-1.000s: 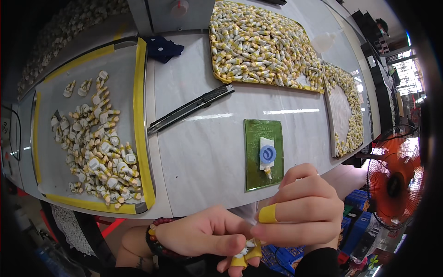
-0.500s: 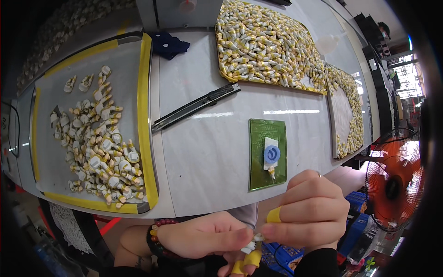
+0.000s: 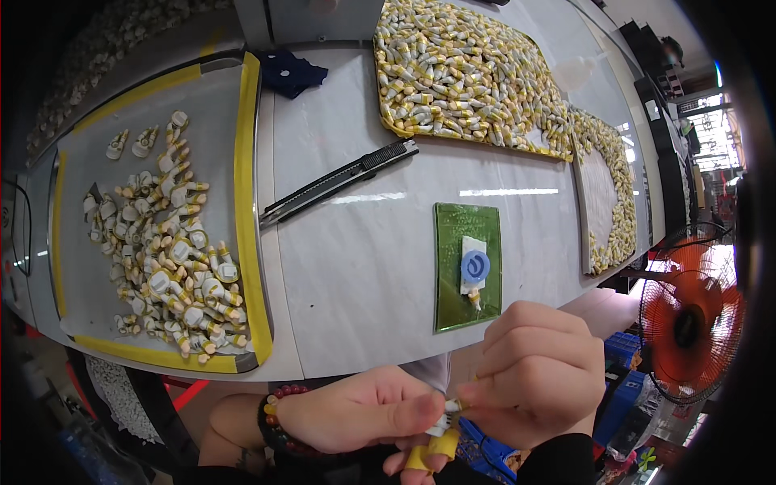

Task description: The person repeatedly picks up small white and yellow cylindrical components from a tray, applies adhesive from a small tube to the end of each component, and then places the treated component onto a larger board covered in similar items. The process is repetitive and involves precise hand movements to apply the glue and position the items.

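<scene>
Over the table's front edge, my left hand [image 3: 368, 408] pinches a small white piece [image 3: 440, 423] with dark marks between thumb and fingers. Yellow wraps cover two of its fingertips. My right hand [image 3: 540, 372] is curled closed, its thumb and forefinger pressed together at the upper end of that same piece. What exactly the right fingertips grip is hidden. Beyond my hands lies a green mat [image 3: 447, 303] with a white block on it. A round blue piece [image 3: 475, 265] sits on that block, and a small white-and-yellow part [image 3: 474, 300] sticks out at its near end.
At left, a yellow-taped tray [image 3: 252, 202] holds a heap of small white-and-yellow figures [image 3: 174, 267]. A black utility knife [image 3: 339, 182] lies slantwise beside it. Farther back are a full tray of similar pieces [image 3: 469, 81] and a dark blue cloth [image 3: 289, 74]. An orange fan [image 3: 687, 315] stands at right.
My right hand has dipped slightly and curled tighter, hiding its yellow-wrapped finger. My left hand keeps the white piece in nearly the same place. The whole view has shifted a little.
</scene>
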A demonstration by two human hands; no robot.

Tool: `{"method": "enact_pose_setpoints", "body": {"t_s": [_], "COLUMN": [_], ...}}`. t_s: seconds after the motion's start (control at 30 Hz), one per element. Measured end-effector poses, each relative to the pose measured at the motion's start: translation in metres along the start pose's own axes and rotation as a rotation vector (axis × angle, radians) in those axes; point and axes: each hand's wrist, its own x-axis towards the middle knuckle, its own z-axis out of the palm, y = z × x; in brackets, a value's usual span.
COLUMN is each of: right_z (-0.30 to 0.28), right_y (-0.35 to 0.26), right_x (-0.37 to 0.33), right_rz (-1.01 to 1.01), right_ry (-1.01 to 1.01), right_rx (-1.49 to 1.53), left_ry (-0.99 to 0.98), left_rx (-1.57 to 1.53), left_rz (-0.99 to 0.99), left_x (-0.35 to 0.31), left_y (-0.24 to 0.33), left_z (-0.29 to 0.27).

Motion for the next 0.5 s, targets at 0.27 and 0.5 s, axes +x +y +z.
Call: {"method": "enact_pose_setpoints", "body": {"t_s": [0.27,0.5], "right_z": [-0.002,-0.003], "right_y": [0.0,-0.001], "right_x": [0.001,0.003], "right_rz": [0.034,0.072], "right_ry": [-0.024,-0.043], "right_rx": [0.034,0.003], "left_ry": [0.116,0.104], "left_rx": [-0.06,-0.107], "left_rz": [-0.088,-0.135], "left_x": [-0.011,-0.014], "left_y": [-0.002,-0.003], "left_z": [-0.005,-0.008]}}
